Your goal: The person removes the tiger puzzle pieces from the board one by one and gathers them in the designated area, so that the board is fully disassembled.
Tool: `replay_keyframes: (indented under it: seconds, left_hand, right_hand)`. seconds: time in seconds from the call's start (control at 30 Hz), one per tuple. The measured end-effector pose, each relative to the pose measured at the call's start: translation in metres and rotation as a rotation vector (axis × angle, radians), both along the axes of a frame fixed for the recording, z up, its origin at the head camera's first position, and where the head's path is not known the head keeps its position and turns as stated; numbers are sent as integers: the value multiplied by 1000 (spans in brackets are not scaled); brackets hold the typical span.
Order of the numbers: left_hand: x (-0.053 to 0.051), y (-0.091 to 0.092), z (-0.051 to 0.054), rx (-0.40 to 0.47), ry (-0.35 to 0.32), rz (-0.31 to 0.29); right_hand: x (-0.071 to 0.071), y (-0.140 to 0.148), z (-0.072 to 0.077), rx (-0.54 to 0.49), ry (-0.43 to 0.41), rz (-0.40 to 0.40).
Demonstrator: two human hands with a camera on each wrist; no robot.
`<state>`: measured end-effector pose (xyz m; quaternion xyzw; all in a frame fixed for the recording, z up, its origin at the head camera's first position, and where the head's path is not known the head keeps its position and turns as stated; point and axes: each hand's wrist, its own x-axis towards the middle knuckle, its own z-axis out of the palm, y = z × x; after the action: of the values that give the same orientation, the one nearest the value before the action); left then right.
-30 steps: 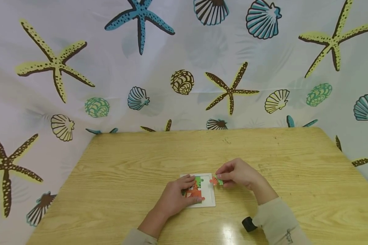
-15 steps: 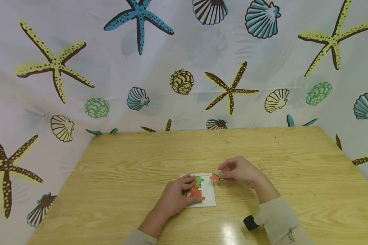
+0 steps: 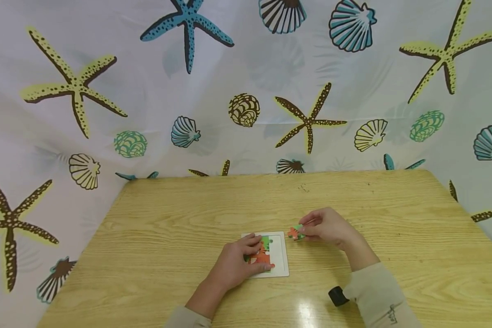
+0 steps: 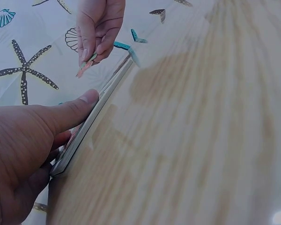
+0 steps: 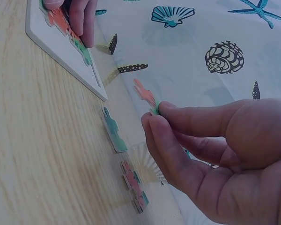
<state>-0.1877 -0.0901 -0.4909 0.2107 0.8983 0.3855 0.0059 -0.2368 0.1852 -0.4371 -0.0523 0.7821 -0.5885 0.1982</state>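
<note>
Wood-grained worktop (image 3: 188,205) on every side of the white puzzle tray (image 3: 283,269), with broad room back to the shell-print cloth (image 3: 213,86). Pinched by thumb and fingers of the right hand (image 3: 331,228), just off the tray's far right corner: a knobbed jigsaw piece (image 3: 294,233), orange with dark stripes, green-ended. Across joined pieces (image 3: 262,258), a loosely spread left hand (image 3: 233,262).

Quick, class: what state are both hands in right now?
Left hand: open, resting on the puzzle board.
Right hand: closed, pinching an orange-and-green puzzle piece.
</note>
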Motion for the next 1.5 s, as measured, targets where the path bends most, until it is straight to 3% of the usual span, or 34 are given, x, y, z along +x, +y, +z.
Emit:
replay_keyframes:
  seconds: [0.57,1.03,1.5]
  left_hand:
    - [2,-1,0,15,5,6]
    - [3,0,0,-6,-36,22]
    - [1,1,0,19,-8,29]
  right_hand:
    - [2,9,5,74,-26,-51]
    - [1,22,5,105,-50,-68]
    - [-2,39,8,147,-62,-97]
